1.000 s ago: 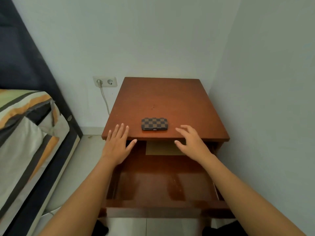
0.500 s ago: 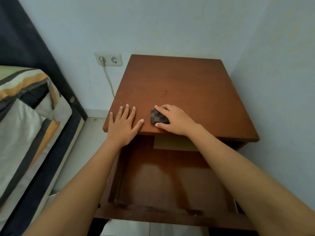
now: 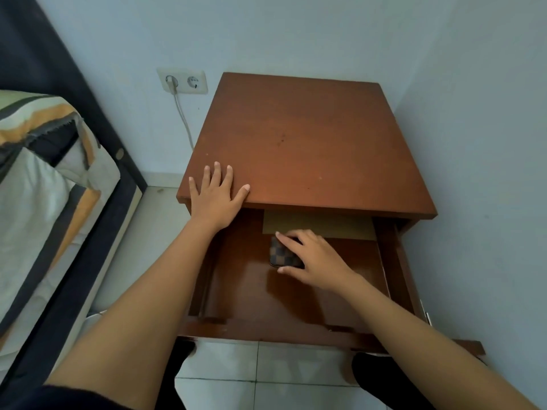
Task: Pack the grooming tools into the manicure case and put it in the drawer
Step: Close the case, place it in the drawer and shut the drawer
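- The drawer (image 3: 296,303) of the brown wooden nightstand (image 3: 307,137) was pulled out toward the person.
- The manicure case (image 3: 281,255) was inside the drawer, near the back and about in the middle. It had a pattern of dark and light brown squares, and it was shut.
- The right hand (image 3: 316,258) was wrapped over the case. One finger lay along its far edge and the thumb pressed on its near edge, so the hand was gripping the case.
- It was hard to tell if the case sat flat on the drawer floor or was lifted a bit above it.
- A flat tan sheet (image 3: 319,226) lay at the very back of the drawer, partly under the nightstand top. The case was just in front of it.
- The left hand (image 3: 217,196) lay flat on the front left corner of the nightstand top. Its fingers were spread wide and it held nothing.
- A bed (image 3: 44,184) with striped bedding in grey, orange and dark blue stood to the left.
- A white wall socket (image 3: 182,81) was on the wall behind, with a white cable (image 3: 183,119) plugged into it and hanging down.
- The floor (image 3: 266,377) below had pale tiles.
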